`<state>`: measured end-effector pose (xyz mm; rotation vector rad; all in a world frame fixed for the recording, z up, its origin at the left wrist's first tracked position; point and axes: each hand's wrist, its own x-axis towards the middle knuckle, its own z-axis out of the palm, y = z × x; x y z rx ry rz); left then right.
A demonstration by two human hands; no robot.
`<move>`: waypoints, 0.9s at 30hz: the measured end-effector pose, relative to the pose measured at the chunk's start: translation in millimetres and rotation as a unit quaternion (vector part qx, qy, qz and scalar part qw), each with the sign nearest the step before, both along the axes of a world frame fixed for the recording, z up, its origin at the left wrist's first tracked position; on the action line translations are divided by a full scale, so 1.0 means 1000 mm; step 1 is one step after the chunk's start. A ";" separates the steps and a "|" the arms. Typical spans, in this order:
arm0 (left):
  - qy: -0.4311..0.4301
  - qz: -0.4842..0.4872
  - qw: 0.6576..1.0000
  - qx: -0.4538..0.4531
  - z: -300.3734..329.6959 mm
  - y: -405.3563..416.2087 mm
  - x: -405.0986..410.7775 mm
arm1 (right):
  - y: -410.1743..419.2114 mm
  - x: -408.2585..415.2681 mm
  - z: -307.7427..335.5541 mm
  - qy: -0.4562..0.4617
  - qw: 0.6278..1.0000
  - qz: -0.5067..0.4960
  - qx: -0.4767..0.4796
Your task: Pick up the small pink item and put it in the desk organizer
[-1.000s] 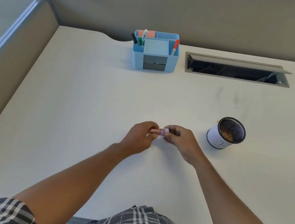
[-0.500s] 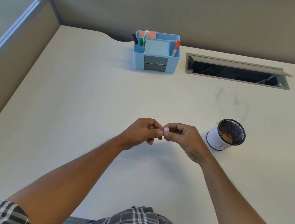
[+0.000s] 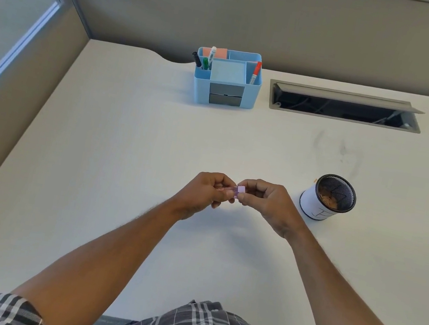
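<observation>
A small pink item (image 3: pixel 239 190) is pinched between the fingertips of both hands above the middle of the white desk (image 3: pixel 125 147). My left hand (image 3: pixel 207 192) holds its left end and my right hand (image 3: pixel 266 202) holds its right end, so most of the item is hidden by fingers. The light blue desk organizer (image 3: pixel 250 94) stands at the far edge of the desk, well beyond the hands. It has two grey drawers in front and holds markers, a note pad and orange paper.
A black mesh cup (image 3: pixel 328 198) with a white label stands just right of my right hand. An open cable slot (image 3: pixel 344 106) lies to the right of the organizer. Partition walls (image 3: pixel 260 19) close the desk at the back and left.
Both hands have lifted slightly off the desk and stayed together on the pink item. The view has shifted a little.
</observation>
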<state>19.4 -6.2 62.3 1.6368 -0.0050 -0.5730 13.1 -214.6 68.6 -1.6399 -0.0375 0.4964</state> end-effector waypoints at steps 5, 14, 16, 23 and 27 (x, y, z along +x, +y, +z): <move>0.015 0.021 1.000 -0.013 -0.002 0.003 -0.001 | -0.008 0.005 0.000 0.011 0.999 -0.046 0.014; 0.012 0.007 1.000 -0.027 0.006 -0.020 -0.001 | -0.023 -0.002 0.009 -0.004 0.992 -0.123 0.025; 0.006 0.000 1.000 -0.030 0.010 -0.028 0.001 | -0.030 -0.005 0.016 -0.015 0.988 -0.149 0.029; -0.035 0.006 0.999 0.020 0.020 -0.077 0.015 | -0.075 -0.011 0.039 -0.043 0.973 -0.228 0.017; -0.095 0.005 0.993 0.068 0.028 -0.109 0.026 | -0.105 -0.010 0.043 -0.063 0.953 -0.295 -0.003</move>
